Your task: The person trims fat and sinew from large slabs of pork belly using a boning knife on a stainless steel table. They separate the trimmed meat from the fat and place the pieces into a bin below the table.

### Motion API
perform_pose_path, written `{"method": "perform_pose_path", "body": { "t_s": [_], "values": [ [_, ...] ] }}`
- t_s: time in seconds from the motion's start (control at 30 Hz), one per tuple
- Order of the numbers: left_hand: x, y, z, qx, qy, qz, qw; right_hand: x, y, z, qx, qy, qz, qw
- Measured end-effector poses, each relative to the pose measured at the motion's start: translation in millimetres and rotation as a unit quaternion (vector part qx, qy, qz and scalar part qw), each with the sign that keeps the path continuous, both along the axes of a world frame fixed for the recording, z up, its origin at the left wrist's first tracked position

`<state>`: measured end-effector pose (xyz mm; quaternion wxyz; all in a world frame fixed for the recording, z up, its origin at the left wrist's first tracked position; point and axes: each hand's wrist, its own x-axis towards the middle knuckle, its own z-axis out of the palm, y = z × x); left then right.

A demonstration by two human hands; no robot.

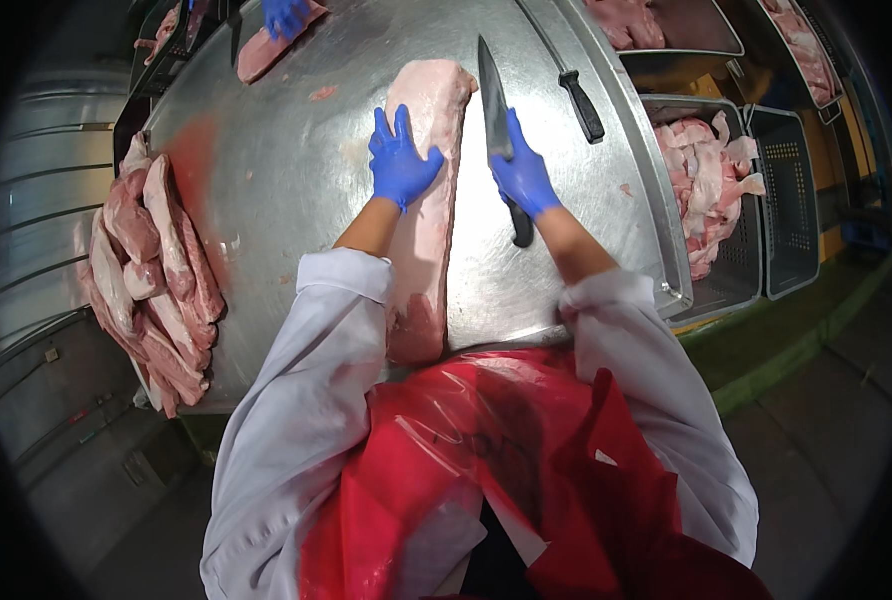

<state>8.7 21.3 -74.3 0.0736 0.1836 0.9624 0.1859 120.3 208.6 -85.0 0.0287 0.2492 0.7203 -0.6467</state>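
A long slab of pale, fat-covered meat [426, 280] lies lengthwise on the steel table [296, 120]. My left hand [404, 165], in a blue glove, rests on its upper left part with the fingers spread. To the right of the slab, my blue-gloved right hand [521, 175] has its fingers on a long knife [491, 85] where blade and black handle meet, the tip pointing away from me. The handle's end shows below the hand. A sharpening rod [581, 105] with a black handle lies farther right.
Meat pieces [151, 270] are heaped at the left. A grey crate [736, 255] of trimmings, an empty crate [796, 200] and trays of meat [631, 25] line the right. A co-worker's gloved hand [284, 20] touches a meat piece [266, 55] at the far side.
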Motion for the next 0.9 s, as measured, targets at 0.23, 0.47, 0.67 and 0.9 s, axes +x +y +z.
{"method": "perform_pose_path", "body": {
  "t_s": [0.23, 0.47, 0.67, 0.9],
  "values": [
    [-36.9, 9.7, -22.6, -0.020, 0.064, -0.049, 0.997, -98.6, -0.6, -14.7, 0.053, -0.035, 0.032, 0.997],
    [-46.6, 5.5, -27.7, 0.022, 0.081, -0.118, 0.989, -150.3, 31.7, 12.7, 0.077, -0.054, 0.093, 0.991],
    [-48.4, 0.3, -32.0, 0.039, 0.077, -0.099, 0.991, -66.2, -12.2, 13.1, 0.100, -0.135, 0.172, 0.971],
    [-58.6, 7.4, -36.0, 0.046, 0.101, -0.114, 0.987, -93.7, -4.5, 5.3, 0.079, -0.043, 0.118, 0.989]
  ]
}}
